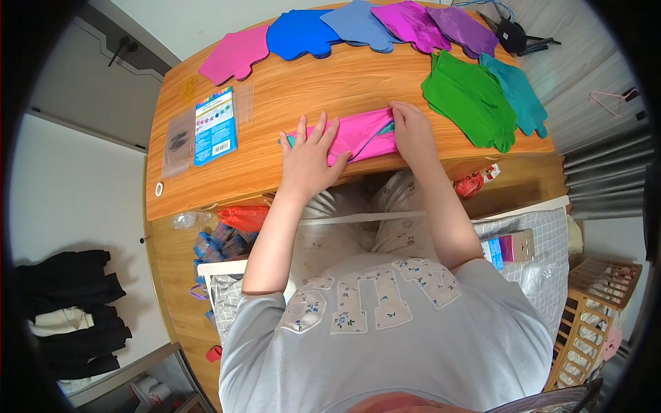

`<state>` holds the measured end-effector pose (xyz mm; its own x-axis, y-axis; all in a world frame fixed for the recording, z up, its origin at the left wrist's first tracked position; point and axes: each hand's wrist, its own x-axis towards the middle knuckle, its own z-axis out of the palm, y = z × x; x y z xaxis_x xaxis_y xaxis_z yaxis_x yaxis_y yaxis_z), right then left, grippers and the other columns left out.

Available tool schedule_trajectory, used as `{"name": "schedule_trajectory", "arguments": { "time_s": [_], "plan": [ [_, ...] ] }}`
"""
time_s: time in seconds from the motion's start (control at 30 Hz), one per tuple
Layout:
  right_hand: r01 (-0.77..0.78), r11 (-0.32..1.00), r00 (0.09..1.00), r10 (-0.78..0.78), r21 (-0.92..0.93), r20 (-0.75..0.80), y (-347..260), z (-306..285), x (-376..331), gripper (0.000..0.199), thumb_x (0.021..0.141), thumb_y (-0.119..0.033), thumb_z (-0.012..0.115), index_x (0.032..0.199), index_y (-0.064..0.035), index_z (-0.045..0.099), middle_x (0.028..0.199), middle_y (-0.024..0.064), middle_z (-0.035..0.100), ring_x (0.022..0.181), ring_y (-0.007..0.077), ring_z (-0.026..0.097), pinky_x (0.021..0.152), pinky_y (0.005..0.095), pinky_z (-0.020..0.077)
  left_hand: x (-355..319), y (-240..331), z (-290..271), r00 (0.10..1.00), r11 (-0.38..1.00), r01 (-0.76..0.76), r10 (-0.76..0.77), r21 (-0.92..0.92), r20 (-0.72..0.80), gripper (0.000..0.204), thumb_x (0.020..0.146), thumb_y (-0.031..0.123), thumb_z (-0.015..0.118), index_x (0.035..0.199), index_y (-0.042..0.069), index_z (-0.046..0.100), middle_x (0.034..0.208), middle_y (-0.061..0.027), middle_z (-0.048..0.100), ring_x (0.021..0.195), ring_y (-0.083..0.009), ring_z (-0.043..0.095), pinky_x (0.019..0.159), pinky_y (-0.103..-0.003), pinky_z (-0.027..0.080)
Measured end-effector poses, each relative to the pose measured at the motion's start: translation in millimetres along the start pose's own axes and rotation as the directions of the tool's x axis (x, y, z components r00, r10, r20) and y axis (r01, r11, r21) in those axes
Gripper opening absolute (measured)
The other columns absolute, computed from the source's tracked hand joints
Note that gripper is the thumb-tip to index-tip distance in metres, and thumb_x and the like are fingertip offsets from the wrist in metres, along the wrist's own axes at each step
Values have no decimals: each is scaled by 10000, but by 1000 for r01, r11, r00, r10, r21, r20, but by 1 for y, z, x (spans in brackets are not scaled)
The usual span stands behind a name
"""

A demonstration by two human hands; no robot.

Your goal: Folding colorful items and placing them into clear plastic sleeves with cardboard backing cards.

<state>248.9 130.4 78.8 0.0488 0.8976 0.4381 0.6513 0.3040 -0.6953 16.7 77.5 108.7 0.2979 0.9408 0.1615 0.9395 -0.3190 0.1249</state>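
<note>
On the wooden table in front of me lies a folded bundle of foil balloons [368,141], shiny pink outside with teal showing at its left end and in a slanting strip on the right. My left hand [308,160] rests flat on the bundle's left part, fingers spread. At the right end my right hand [414,138] has its fingers closed on the edge; its thumb is partly hidden. Close to my right hand, a stack of flat green foil balloons [471,100] overlaps a teal one [520,96].
Flat pink [236,55], blue [303,33], grey-blue [360,26], magenta [413,26] and purple [463,29] foil balloons line the table's far edge. At left lie a blue printed packet [215,127], a clear bag [177,144] and a white ring [159,189]. A black device [513,36] stands far right.
</note>
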Motion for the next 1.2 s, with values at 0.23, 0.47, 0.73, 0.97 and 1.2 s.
{"name": "schedule_trajectory", "arguments": {
  "time_s": [0.23, 0.47, 0.73, 0.97, 1.2],
  "plan": [
    [315, 944, 937, -325, -96, -125, -25, -9, -18, 283, 952, -92, 575, 1202, 19, 649, 1248, 210, 639, 1180, 346, 599, 1015, 452, 468, 2, -5, 0, 999, 996, -37, 36, 83, 19, 706, 962, 548, 501, 1550, 182, 367, 1608, -124, 333, 1498, -416, 226, 1178, -663, 124],
    [412, 910, 895, -412, 40, 169, -62, -4, -80, 495, 811, -95, 698, 1295, -61, 597, 1184, 133, 653, 1087, 327, 614, 975, 445, 479, 4, -6, 3, 998, 1000, -24, 25, -14, 56, 767, 955, 592, 471, 1573, 165, 313, 1613, -128, 324, 1491, -432, 238, 1187, -637, 147],
    [556, 827, 830, -548, -82, 99, -44, -7, -91, 442, 780, -113, 741, 1213, -94, 655, 1056, 70, 665, 1029, 269, 626, 914, 404, 510, -39, 20, -26, 988, 984, -49, 22, 173, 153, 814, 939, 630, 502, 1554, 122, 343, 1579, -170, 369, 1466, -408, 313, 1200, -598, 156],
    [695, 717, 712, -696, 50, 90, -23, -23, -88, 283, 769, -69, 743, 1046, -124, 732, 1025, 39, 670, 1008, 246, 651, 914, 417, 536, -72, 16, -47, 994, 995, -78, 83, -63, 73, 582, 963, 476, 562, 1395, 87, 561, 1369, -179, 590, 1295, -326, 540, 1159, -519, 299],
    [721, 685, 672, -728, 103, 138, -13, -25, -81, 321, 780, -74, 752, 1095, -129, 720, 1084, 41, 673, 1015, 246, 661, 924, 412, 542, -43, -31, -46, 899, 888, -435, 418, -150, -132, 518, 819, 32, 651, 1308, 199, 634, 1352, -42, 614, 1273, -251, 555, 1056, -420, 429]
  ]
}}
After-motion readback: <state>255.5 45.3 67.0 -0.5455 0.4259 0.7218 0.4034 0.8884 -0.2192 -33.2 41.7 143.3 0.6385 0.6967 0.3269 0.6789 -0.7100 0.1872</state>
